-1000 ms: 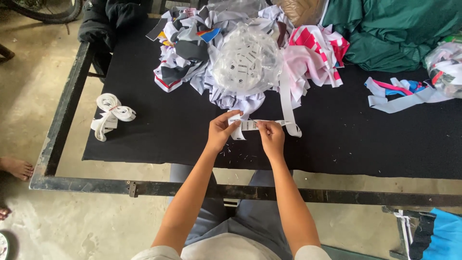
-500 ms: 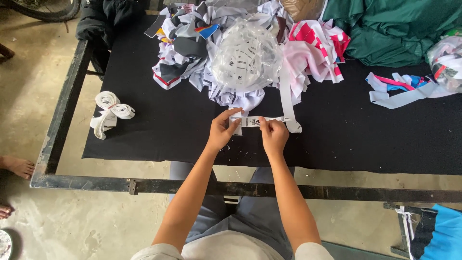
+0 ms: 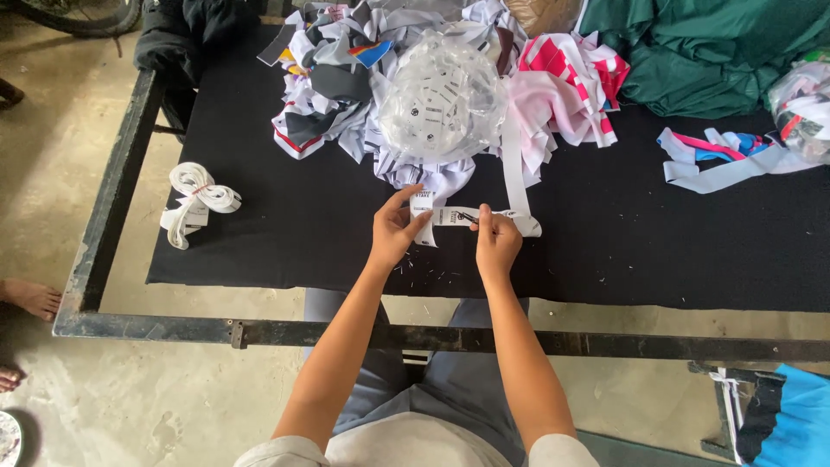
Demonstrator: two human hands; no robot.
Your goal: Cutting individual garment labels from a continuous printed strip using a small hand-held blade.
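1. The left hand (image 3: 393, 232) pinches the left end of a white strip (image 3: 458, 217) between thumb and forefinger, the other fingers curled loosely beneath it.
2. The right hand (image 3: 497, 240) grips the same strip near its middle, fingertips closed on it from above; the strip lies flat between the two hands on the black table (image 3: 285, 233), near its front edge.
3. The strip carries small dark printed marks; they are too small to make out. Its right end runs on past the right hand and seems to join a longer white band (image 3: 513, 164) that climbs toward the heap behind, though the join is unclear.
4. Tiny pale scraps (image 3: 432, 277) dot the black top just below the hands.
5. Directly behind the hands sits a clear plastic bag (image 3: 441, 99) full of small white labels with dark marks, resting on a heap of cloth pieces (image 3: 337, 86) in white, grey, black and red.
6. To the right of the bag lies pink and red-striped cloth (image 3: 571, 86), and beyond it dark green fabric (image 3: 709, 52).
7. Farther right, loose strips (image 3: 718, 160) in white, pink and blue lie well apart from the hands.
8. At the table's left side sits a bundle of white strips (image 3: 197, 199) tied with a red band.
9. A black metal frame (image 3: 112, 207) edges the table; a bare foot (image 3: 30, 298) shows on the concrete floor to the left.
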